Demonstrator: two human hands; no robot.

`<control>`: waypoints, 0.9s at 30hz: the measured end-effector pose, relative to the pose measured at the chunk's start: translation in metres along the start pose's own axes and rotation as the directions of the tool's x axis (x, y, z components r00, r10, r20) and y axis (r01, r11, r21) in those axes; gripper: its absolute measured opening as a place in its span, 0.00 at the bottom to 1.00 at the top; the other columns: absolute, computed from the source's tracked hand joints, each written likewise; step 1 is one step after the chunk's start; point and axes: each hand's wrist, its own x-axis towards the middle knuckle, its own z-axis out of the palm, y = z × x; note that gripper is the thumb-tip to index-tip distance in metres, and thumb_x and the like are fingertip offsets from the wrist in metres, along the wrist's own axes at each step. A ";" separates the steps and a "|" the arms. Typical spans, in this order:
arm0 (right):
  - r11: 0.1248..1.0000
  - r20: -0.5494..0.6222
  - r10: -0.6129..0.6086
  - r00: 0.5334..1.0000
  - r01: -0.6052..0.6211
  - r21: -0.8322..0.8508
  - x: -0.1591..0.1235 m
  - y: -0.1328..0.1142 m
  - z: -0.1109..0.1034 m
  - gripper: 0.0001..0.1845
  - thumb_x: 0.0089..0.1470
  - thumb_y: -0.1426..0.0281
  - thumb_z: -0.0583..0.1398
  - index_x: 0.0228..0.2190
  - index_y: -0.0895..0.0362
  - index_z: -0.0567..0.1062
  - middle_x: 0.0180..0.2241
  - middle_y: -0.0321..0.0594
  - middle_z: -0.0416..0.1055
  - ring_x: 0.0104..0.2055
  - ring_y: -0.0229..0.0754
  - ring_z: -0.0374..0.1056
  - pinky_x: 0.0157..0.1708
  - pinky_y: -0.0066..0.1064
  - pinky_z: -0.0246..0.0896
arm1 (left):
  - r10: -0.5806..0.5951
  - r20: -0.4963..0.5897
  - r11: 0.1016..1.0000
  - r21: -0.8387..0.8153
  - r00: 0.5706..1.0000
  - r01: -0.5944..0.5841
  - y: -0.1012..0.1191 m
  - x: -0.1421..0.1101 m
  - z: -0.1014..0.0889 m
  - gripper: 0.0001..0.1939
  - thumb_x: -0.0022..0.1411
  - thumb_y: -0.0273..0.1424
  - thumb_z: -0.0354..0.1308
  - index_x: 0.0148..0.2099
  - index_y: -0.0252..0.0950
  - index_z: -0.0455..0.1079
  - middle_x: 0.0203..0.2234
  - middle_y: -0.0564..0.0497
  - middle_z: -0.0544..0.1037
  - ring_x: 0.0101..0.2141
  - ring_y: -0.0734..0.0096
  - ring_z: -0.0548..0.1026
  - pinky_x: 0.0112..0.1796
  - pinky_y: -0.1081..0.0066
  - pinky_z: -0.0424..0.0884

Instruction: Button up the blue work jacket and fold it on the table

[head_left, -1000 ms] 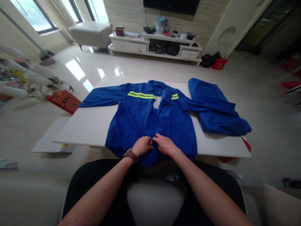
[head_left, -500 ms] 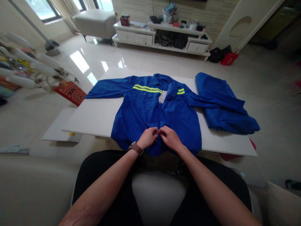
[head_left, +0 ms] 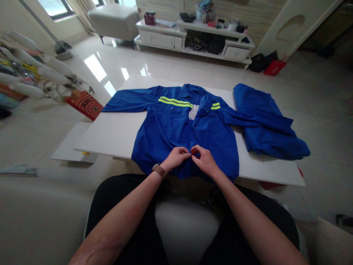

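Observation:
A blue work jacket (head_left: 168, 127) with a yellow-green reflective stripe lies spread front up on the white table (head_left: 118, 134), its collar at the far side. Near its lower front edge, my left hand (head_left: 176, 157), with a brown-strapped watch on the wrist, pinches the front opening. Close against it, my right hand (head_left: 203, 159) pinches the same front edge from the other side, the fingertips of both almost meeting. Whatever small part of the placket sits between them is hidden. A button (head_left: 184, 140) shows just above my hands. Something pale and whitish (head_left: 194, 112) lies at the chest opening.
Folded blue cloth (head_left: 267, 121) lies on the table's right end, the jacket's sleeve across it. A red paper bag (head_left: 85, 105) stands beyond the left end. Across the floor is a white TV cabinet (head_left: 162, 38) with small items, and a grey ottoman (head_left: 114, 22).
My fingers have shifted slightly at the front edge, the fingertips lifting a little and my right hand's grip opening wider. The whole view has moved slightly.

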 end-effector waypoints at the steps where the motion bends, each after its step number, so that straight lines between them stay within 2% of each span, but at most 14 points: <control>1: 1.000 0.006 0.009 1.000 -0.008 -0.003 0.000 0.000 0.000 0.08 0.52 0.76 0.59 0.36 0.56 0.75 0.34 0.36 0.76 0.37 0.39 0.72 0.39 0.29 0.62 | 0.003 0.005 1.000 -0.012 1.000 -0.003 0.000 0.000 0.000 0.11 0.54 0.36 0.65 0.32 0.33 0.71 0.20 0.56 0.69 0.23 0.77 0.64 0.26 0.75 0.57; 8: 0.989 0.001 -0.016 1.000 0.016 -0.150 -0.001 0.004 0.001 0.05 0.52 0.76 0.61 0.32 0.57 0.76 0.35 0.39 0.76 0.38 0.40 0.70 0.40 0.30 0.61 | -0.046 0.003 0.994 -0.097 0.999 0.046 0.000 0.000 0.000 0.09 0.55 0.34 0.62 0.30 0.32 0.72 0.19 0.56 0.67 0.21 0.78 0.61 0.25 0.74 0.54; 14: 0.992 0.007 -0.004 1.000 0.005 -0.123 -0.001 0.005 0.002 0.05 0.57 0.75 0.60 0.33 0.57 0.77 0.36 0.40 0.77 0.40 0.42 0.72 0.44 0.32 0.62 | -0.095 -0.012 0.990 -0.106 0.995 0.093 0.000 -0.001 0.000 0.12 0.56 0.36 0.64 0.28 0.32 0.71 0.19 0.55 0.67 0.21 0.79 0.61 0.24 0.75 0.54; 19: 0.994 0.013 -0.010 1.000 0.012 -0.109 -0.001 0.004 0.002 0.06 0.58 0.74 0.59 0.34 0.56 0.77 0.36 0.39 0.78 0.39 0.41 0.72 0.43 0.32 0.62 | -0.070 -0.063 0.987 -0.151 0.996 0.060 0.000 0.000 0.001 0.11 0.54 0.35 0.66 0.29 0.33 0.70 0.19 0.56 0.68 0.21 0.78 0.63 0.25 0.75 0.57; 24: 0.994 0.012 -0.007 1.000 0.008 -0.108 -0.001 0.004 0.003 0.06 0.58 0.74 0.58 0.33 0.56 0.77 0.35 0.38 0.77 0.38 0.40 0.71 0.43 0.31 0.62 | -0.059 -0.055 0.993 -0.105 0.997 0.053 0.001 0.000 0.000 0.11 0.57 0.33 0.65 0.29 0.31 0.72 0.19 0.55 0.69 0.22 0.79 0.64 0.26 0.75 0.57; 27: 0.993 0.003 -0.032 0.999 0.032 -0.115 -0.001 0.004 0.003 0.05 0.57 0.74 0.59 0.34 0.56 0.76 0.35 0.38 0.76 0.38 0.40 0.71 0.42 0.31 0.61 | -0.038 -0.039 0.990 -0.135 0.998 0.033 0.001 -0.001 0.000 0.10 0.58 0.33 0.65 0.31 0.31 0.72 0.20 0.55 0.70 0.22 0.79 0.65 0.27 0.76 0.58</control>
